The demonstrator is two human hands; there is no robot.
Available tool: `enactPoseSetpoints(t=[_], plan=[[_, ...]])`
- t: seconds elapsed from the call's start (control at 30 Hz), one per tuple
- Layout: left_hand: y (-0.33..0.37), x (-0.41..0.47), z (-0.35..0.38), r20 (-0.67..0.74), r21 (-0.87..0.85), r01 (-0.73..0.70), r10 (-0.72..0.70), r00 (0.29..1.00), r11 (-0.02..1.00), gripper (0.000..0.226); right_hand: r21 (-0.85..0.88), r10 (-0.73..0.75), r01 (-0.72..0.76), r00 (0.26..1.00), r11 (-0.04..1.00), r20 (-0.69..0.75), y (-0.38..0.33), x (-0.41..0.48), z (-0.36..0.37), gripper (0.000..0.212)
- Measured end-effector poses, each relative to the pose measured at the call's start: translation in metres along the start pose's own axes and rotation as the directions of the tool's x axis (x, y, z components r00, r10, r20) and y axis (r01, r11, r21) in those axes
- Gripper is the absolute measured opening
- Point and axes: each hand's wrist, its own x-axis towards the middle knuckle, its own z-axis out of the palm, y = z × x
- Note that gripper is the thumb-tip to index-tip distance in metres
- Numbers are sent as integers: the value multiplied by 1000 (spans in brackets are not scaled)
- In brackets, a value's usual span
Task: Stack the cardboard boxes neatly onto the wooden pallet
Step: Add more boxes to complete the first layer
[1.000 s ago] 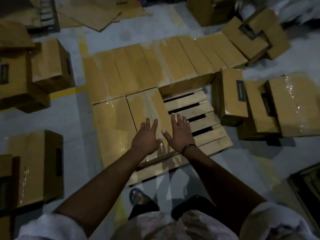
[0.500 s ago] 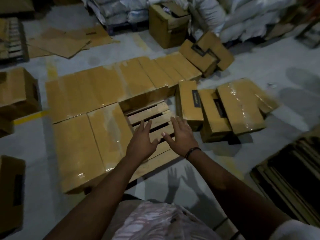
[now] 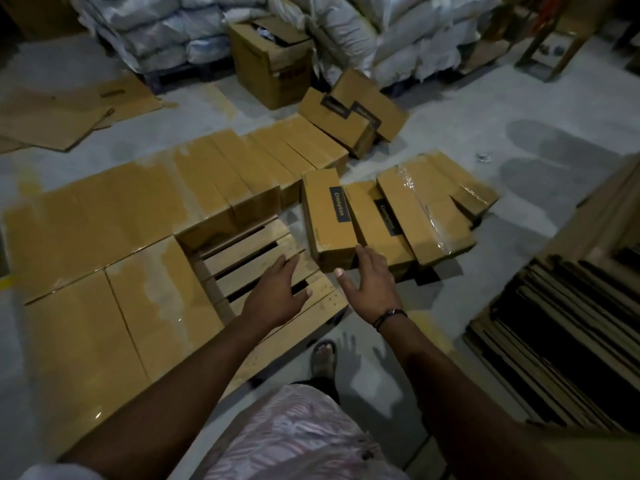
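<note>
Stacked boxes (image 3: 138, 209) hide most of the wooden pallet (image 3: 247, 252).

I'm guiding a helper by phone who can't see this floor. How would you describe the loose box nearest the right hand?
Find the wooden pallet with bare slats at its near right corner. Right of those slats, by the right hand, lies a cluster of boxes. Yours is the leftmost box: nothing overlaps it, while a tape-shiny box lies across its neighbour.

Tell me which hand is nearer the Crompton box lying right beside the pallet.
Right. The right hand is at the near end of the Crompton box; the left hand hovers over the bare pallet slats, off to the box's left.
</note>
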Motion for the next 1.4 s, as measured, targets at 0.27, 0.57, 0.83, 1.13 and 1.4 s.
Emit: enactPoseSetpoints(t=[0.27,0.57,0.83,1.13,1.4], plan=[[39,114,21,1,-78,20,-20,1000,997,81,-29,49,-49,999,998,2,54,91,-32,76],[83,241,40,101,-37,7,-3,995,999,80,-164,73,-61,995,985,72,109,198,-72,76],[116,294,63,205,-46,-32,41,978,998,78,-202,159,-149,987,968,34,144,252,-101,75],[137,345,96,292,8,-28,24,956,1000,78,-246,182,-170,983,954,27,192,309,-108,75],[164,437,161,362,-29,109,-92,928,994,75,-372,228,-158,962,915,151,284,399,-120,76]])
